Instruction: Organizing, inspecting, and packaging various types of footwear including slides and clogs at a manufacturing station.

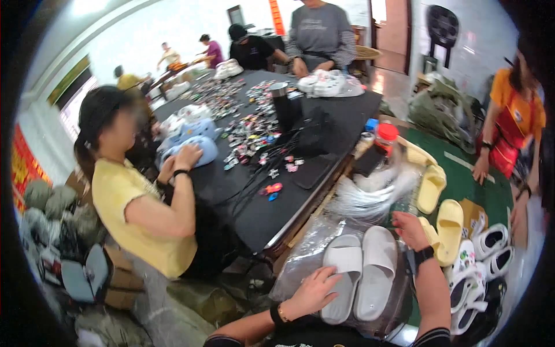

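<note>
A pair of white slide sandals [363,272] lies side by side on a clear plastic bag [309,248] just in front of me. My left hand [314,291] rests flat on the near end of the left sandal, fingers spread. My right hand [409,228] hovers past the toe of the right sandal, fingers loosely curled, touching the plastic beside a yellow slipper [450,228]. Whether it grips anything is unclear.
A black table [347,110] carries several small shoe charms [254,130], a dark bottle [281,104] and white clogs [324,82]. A person in yellow [139,214] handles blue clogs [191,141] at left. Yellow and white slippers [480,254] are piled at right; other people stand around.
</note>
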Demonstrator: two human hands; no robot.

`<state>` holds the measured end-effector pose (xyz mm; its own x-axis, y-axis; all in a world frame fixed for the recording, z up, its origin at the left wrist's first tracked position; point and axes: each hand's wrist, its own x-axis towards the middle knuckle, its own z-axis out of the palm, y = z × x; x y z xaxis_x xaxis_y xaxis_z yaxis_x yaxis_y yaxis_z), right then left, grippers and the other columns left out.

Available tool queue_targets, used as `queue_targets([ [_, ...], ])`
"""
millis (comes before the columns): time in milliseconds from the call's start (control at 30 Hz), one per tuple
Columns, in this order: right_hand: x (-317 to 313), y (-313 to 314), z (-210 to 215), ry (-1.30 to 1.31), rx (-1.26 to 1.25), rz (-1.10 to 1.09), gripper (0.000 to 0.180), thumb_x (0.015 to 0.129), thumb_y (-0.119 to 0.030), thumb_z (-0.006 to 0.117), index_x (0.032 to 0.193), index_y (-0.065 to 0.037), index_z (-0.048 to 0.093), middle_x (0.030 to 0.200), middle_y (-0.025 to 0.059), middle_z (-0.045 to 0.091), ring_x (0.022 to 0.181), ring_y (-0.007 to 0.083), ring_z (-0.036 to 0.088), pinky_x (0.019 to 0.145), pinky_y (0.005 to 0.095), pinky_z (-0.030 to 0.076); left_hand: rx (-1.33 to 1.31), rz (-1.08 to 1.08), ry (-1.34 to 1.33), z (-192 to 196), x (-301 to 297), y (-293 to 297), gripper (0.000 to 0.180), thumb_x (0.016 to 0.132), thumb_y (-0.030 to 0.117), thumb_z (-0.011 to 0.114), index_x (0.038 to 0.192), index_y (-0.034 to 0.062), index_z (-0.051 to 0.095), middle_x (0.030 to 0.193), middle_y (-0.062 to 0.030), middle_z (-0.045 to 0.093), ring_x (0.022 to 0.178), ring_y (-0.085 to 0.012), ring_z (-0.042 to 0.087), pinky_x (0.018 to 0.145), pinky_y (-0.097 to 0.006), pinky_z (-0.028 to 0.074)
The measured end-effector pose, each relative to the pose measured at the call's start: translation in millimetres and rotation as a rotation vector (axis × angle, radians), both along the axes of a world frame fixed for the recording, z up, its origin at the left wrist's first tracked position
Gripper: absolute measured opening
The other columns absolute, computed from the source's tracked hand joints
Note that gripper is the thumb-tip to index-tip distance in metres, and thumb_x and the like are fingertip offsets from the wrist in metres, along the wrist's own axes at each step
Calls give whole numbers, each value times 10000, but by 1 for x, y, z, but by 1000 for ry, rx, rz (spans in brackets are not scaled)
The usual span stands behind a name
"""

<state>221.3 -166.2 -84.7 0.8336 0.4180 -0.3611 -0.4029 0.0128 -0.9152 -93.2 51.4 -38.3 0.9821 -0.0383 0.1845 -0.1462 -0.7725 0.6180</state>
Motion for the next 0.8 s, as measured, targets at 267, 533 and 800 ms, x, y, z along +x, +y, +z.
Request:
queue_targets([
  [267,-15,-48,95,-117,197,-66,309,917,-235,570,1165,-55,614,1072,4,649,887,122,586,726,269,423,6,-24,-52,3,17,-5,461,778,166,712,1185,21,550,1288,-217,476,1176,-400,478,973,-447,438],
  [533,-63,-39,188,-468,302,-164,308,940,-71,502,1212,63,560,1162,111,623,954,156,614,791,262,472,34,-11,-10,12,24,0,415,770,121,715,1154,39,582,1285,-214,483,1149,-387,494,965,-444,431],
  [800,-123,-54,181,-578,319,5,434,856,-52,526,1279,47,524,1262,128,577,1072,204,594,860,292,476,-275,42,-37,35,23,-14,310,818,87,685,1115,27,620,1015,-128,617,878,-245,600,773,-335,495],
])
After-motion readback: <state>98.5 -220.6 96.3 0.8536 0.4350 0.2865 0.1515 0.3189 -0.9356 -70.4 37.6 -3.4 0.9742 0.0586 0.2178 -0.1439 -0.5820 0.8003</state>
